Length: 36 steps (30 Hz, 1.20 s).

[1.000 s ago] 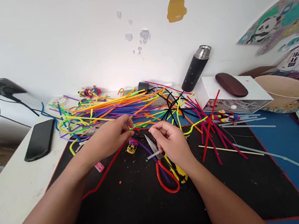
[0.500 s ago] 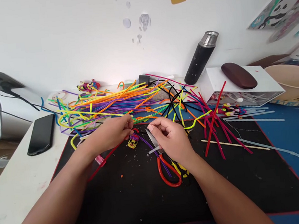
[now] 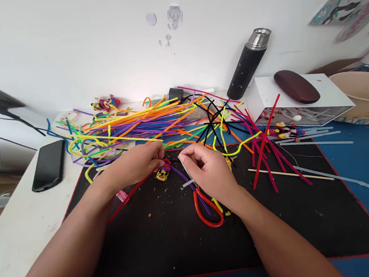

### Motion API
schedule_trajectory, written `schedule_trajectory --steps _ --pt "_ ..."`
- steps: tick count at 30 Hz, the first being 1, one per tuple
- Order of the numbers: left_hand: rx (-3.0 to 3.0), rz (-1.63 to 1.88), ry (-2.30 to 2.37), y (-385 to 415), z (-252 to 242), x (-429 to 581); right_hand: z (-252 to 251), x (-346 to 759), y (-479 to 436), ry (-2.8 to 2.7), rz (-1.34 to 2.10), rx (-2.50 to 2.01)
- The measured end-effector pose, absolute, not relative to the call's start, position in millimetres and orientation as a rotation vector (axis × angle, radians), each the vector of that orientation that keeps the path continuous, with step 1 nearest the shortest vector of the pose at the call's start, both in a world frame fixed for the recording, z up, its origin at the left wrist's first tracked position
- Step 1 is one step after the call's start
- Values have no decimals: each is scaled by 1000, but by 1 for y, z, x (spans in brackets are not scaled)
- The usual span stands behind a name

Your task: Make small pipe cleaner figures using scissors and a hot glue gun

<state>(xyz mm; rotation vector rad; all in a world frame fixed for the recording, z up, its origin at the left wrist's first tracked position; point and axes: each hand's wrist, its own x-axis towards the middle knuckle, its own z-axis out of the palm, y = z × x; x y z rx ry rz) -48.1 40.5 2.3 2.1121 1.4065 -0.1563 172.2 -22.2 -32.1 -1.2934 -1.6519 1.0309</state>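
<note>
My left hand [image 3: 147, 159] is closed in a pinch over the black mat [image 3: 169, 249]. A red pipe cleaner [image 3: 128, 198] runs from under its fingers down to the left. Just below those fingertips is a small yellow pipe-cleaner face [image 3: 162, 174] with purple and red on top. My right hand [image 3: 208, 169] is also pinched, thumb against forefinger; whatever it holds is too small to make out. Beneath it lie scissors with red handles [image 3: 208, 208], their blades mostly covered by the hand. A purple pipe cleaner [image 3: 183, 175] passes beside the scissors.
Behind my hands spreads a pile of coloured pipe cleaners [image 3: 138, 127]. Red stems [image 3: 266, 143] and a wooden stick [image 3: 292, 174] lie to the right. A black flask [image 3: 247, 67] leans on the wall beside a white box [image 3: 261, 92]. A phone [image 3: 48, 165] rests at left.
The view has tipped slightly downward. My right hand has shifted a little left and covers more of the scissor blades. My left hand stays pinched in nearly the same place.
</note>
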Motion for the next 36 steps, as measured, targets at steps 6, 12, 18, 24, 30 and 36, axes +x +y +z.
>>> schedule_trajectory --steps 6,12,18,24,30,36 --pt "2131 -175 1418 40 4 -48 -33 172 -23 -1669 1006 -1301" --pt "2145 -52 1439 38 3 -49 -31 172 -23 -1675 1000 -1309" --pt "2095 347 1411 31 17 -42 -31 171 -22 -1616 1041 -1314" --pt "2110 446 1346 22 25 -39 -35 172 -19 -1433 1151 -1305" --pt "2052 454 1301 19 27 -39 -32 172 -18 -1304 1266 -1240" --pt "2039 417 1242 16 24 -37 -31 171 -18 -1295 1323 -1207"
